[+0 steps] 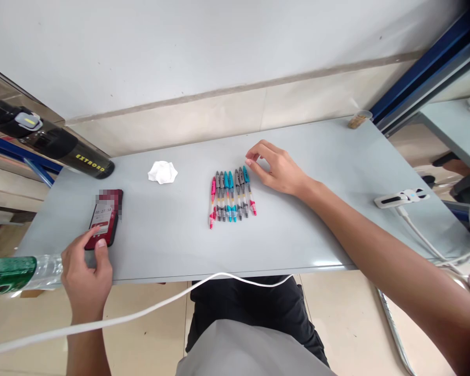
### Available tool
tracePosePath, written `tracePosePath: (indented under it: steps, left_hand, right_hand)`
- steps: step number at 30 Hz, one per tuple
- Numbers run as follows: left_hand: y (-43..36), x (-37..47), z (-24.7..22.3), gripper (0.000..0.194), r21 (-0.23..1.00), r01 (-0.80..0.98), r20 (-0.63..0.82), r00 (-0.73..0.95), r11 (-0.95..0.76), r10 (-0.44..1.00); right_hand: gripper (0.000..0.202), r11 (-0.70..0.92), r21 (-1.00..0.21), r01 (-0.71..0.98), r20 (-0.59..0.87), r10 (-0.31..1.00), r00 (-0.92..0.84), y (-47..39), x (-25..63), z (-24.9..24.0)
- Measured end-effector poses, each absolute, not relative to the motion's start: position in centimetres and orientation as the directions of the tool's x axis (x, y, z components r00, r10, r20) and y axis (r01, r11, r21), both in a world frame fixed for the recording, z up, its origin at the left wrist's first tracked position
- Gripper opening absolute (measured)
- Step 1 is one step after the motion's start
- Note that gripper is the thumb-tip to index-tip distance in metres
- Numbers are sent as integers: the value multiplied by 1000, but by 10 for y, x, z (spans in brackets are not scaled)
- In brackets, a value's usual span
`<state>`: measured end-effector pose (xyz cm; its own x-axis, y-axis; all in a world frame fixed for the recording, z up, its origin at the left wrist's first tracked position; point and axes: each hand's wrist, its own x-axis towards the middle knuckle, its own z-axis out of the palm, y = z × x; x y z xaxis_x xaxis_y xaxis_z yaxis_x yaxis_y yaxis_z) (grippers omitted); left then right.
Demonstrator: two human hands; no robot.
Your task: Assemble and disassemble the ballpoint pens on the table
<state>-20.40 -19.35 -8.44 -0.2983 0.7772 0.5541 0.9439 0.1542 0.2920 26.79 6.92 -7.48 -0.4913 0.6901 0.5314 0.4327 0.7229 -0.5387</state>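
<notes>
Pens (231,192) — pink, grey, teal, translucent — lie aligned, left hand (88,272) and right hand (278,167) unclenched.

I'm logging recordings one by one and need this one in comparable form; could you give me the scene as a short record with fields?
Left hand: at the phone, index finger over its screen
Right hand: fingers curled, nothing seen in it, by the pens' far right end
Pens: side by side in a row; pink, grey and teal
Phone: red and black, screen lit
Paper: white, crumpled, between phone and pens
Flask: dark, beyond the phone
Cup: far right corner of the table
</notes>
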Motion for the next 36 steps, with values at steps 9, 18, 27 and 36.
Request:
tracePosePath:
  steps: [9, 18, 27, 36]
  left_hand:
    - [-178, -183, -87, 43, 254, 965, 587, -206, 63, 783]
    - [-149, -109, -71, 36, 327, 919, 516, 21, -220, 856]
    - [-105, -59, -68, 41, 342, 812, 413, 323, -473, 852]
    - [-107, -52, -67, 43, 385, 781, 381, 350, -491, 856]
  right_hand:
    - [27, 754, -510, 415, 561, 657, -503, 66, 266, -73]
    - [21, 764, -492, 417, 544, 644, -538, 69, 266, -80]
    - [19, 747, -521, 414, 499, 660, -562, 72, 266, -81]
    - [22, 765, -494, 413, 503, 639, -582, 72, 264, -83]
